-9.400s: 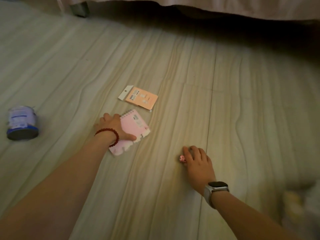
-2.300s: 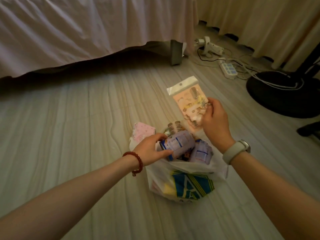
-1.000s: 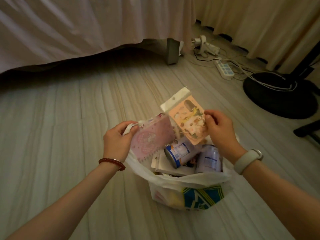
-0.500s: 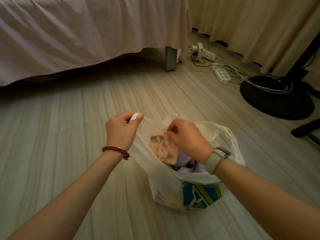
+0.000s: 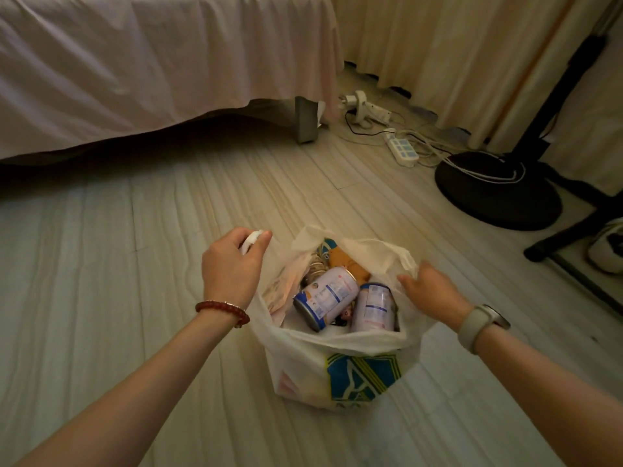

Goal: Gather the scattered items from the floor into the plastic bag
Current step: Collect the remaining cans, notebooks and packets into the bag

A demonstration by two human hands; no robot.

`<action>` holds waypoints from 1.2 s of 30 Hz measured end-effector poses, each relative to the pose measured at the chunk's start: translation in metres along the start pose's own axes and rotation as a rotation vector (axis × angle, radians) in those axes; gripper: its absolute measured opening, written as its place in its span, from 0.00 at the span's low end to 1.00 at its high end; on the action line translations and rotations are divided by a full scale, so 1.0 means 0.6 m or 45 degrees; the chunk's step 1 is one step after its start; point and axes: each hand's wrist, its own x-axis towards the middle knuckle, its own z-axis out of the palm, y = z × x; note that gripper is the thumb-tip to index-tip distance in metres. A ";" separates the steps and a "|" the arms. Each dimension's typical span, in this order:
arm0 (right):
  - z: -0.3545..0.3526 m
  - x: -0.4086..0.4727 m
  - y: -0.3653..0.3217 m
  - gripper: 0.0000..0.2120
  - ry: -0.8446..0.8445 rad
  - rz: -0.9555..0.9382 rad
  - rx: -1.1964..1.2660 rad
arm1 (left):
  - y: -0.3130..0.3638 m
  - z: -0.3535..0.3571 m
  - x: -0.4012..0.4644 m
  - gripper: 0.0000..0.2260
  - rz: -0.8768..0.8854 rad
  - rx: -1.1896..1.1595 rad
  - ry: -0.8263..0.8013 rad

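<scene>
A white plastic bag (image 5: 337,369) with a blue and yellow print stands open on the wooden floor. Inside it lie two white and blue cans (image 5: 325,296), with the orange packet (image 5: 279,291) tucked against the left wall and other items behind. My left hand (image 5: 232,267) pinches the bag's left handle and holds it up. My right hand (image 5: 431,293) rests at the bag's right rim with its fingers on the plastic; whether it grips the rim is unclear.
A bed with a pale skirt (image 5: 151,62) and a metal leg (image 5: 305,119) stands behind. A power strip (image 5: 401,148) with cables, a black fan base (image 5: 495,190) and curtains (image 5: 455,52) are at the right. A white object (image 5: 606,251) sits at the far right edge.
My right hand has let go of the orange packet inside the bag and moved out to the bag's right rim. The left hand still holds the left handle.
</scene>
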 end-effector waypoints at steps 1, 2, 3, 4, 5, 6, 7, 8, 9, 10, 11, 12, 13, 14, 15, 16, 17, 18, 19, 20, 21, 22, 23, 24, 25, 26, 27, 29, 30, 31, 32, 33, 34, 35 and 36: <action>0.000 0.001 -0.005 0.18 0.002 -0.110 0.049 | 0.004 0.003 0.001 0.08 -0.004 -0.007 0.005; -0.003 -0.003 -0.015 0.15 0.057 -0.234 0.106 | 0.008 0.005 0.003 0.08 -0.007 -0.018 0.021; -0.010 -0.007 -0.031 0.14 0.131 -0.330 0.201 | 0.013 0.005 0.007 0.08 -0.003 -0.032 0.041; -0.022 -0.015 -0.050 0.14 0.235 -0.394 0.328 | 0.021 0.006 0.011 0.07 0.009 -0.048 0.061; -0.037 -0.020 -0.066 0.13 0.371 -0.459 0.438 | 0.029 0.006 0.016 0.06 0.029 -0.060 0.079; -0.056 -0.025 -0.084 0.12 0.510 -0.521 0.520 | 0.038 0.006 0.020 0.06 0.055 -0.073 0.098; -0.073 -0.030 -0.098 0.12 0.618 -0.575 0.572 | 0.047 0.007 0.025 0.06 0.086 -0.091 0.127; -0.086 -0.035 -0.107 0.12 0.689 -0.614 0.599 | 0.055 0.007 0.030 0.06 0.117 -0.111 0.166; -0.095 -0.041 -0.111 0.11 0.747 -0.650 0.621 | 0.065 0.007 0.034 0.06 0.152 -0.127 0.210; -0.099 -0.045 -0.112 0.11 0.794 -0.687 0.642 | 0.073 0.007 0.038 0.06 0.189 -0.141 0.252; -0.100 -0.048 -0.113 0.10 0.826 -0.735 0.652 | 0.080 0.007 0.041 0.06 0.230 -0.148 0.286; -0.095 -0.049 -0.115 0.10 0.841 -0.795 0.637 | 0.084 0.009 0.042 0.05 0.268 -0.151 0.299; -0.088 -0.050 -0.117 0.11 0.858 -0.863 0.569 | 0.087 0.012 0.041 0.05 0.310 -0.141 0.289; -0.080 -0.051 -0.120 0.12 0.893 -0.926 0.438 | 0.086 0.015 0.036 0.05 0.354 -0.110 0.259; -0.074 -0.050 -0.122 0.14 0.949 -0.965 0.278 | 0.082 0.019 0.028 0.06 0.403 -0.055 0.216; -0.070 -0.046 -0.122 0.15 1.000 -0.989 0.150 | 0.075 0.023 0.018 0.06 0.437 0.003 0.169; -0.065 -0.042 -0.121 0.16 1.019 -1.010 0.091 | 0.063 0.026 0.007 0.05 0.439 0.026 0.122; -0.060 -0.039 -0.118 0.16 1.013 -1.028 0.102 | 0.050 0.029 -0.007 0.04 0.401 -0.004 0.056; -0.054 -0.035 -0.115 0.16 0.962 -1.047 0.179 | 0.035 0.030 -0.022 0.04 0.342 -0.072 -0.035; -0.046 -0.032 -0.112 0.15 0.855 -1.052 0.320 | 0.022 0.031 -0.039 0.05 0.260 -0.145 -0.147; -0.034 -0.031 -0.109 0.13 0.702 -1.026 0.491 | 0.004 0.034 -0.059 0.07 0.215 -0.165 -0.254; -0.018 -0.032 -0.107 0.12 0.547 -0.961 0.633 | -0.016 0.037 -0.080 0.08 0.198 -0.139 -0.354; 0.001 -0.032 -0.104 0.10 0.427 -0.890 0.716 | -0.036 0.040 -0.102 0.10 0.232 -0.067 -0.434; 0.022 -0.036 -0.097 0.09 0.339 -0.840 0.728 | -0.051 0.042 -0.123 0.13 0.265 0.023 -0.522; 0.045 -0.040 -0.087 0.09 0.268 -0.829 0.669 | -0.065 0.046 -0.140 0.17 0.347 0.146 -0.593; 0.070 -0.046 -0.071 0.13 0.172 -0.844 0.546 | -0.079 0.049 -0.150 0.18 0.452 0.261 -0.656; 0.095 -0.051 -0.053 0.19 0.089 -0.911 0.348 | -0.090 0.054 -0.154 0.17 0.590 0.375 -0.671; 0.134 -0.054 -0.022 0.26 0.034 -1.099 -0.158 | -0.107 0.061 -0.151 0.12 0.779 0.548 -0.682; 0.143 -0.053 -0.013 0.26 0.061 -1.144 -0.323 | -0.113 0.063 -0.147 0.12 0.845 0.591 -0.658; 0.146 -0.052 -0.010 0.25 0.102 -1.164 -0.406 | -0.120 0.066 -0.145 0.11 0.886 0.622 -0.626; 0.146 -0.052 -0.010 0.26 0.089 -1.142 -0.450 | -0.124 0.065 -0.144 0.11 0.900 0.669 -0.615; 0.144 -0.053 -0.013 0.26 0.094 -1.157 -0.448 | -0.126 0.064 -0.143 0.13 0.917 0.691 -0.587; 0.137 -0.055 -0.016 0.26 0.053 -1.160 -0.423 | -0.124 0.061 -0.141 0.15 0.906 0.677 -0.576; 0.127 -0.055 -0.018 0.26 0.042 -1.180 -0.417 | -0.129 0.062 -0.138 0.15 0.930 0.665 -0.506; 0.109 -0.060 -0.029 0.25 0.030 -1.160 -0.355 | -0.117 0.060 -0.133 0.14 0.911 0.669 -0.494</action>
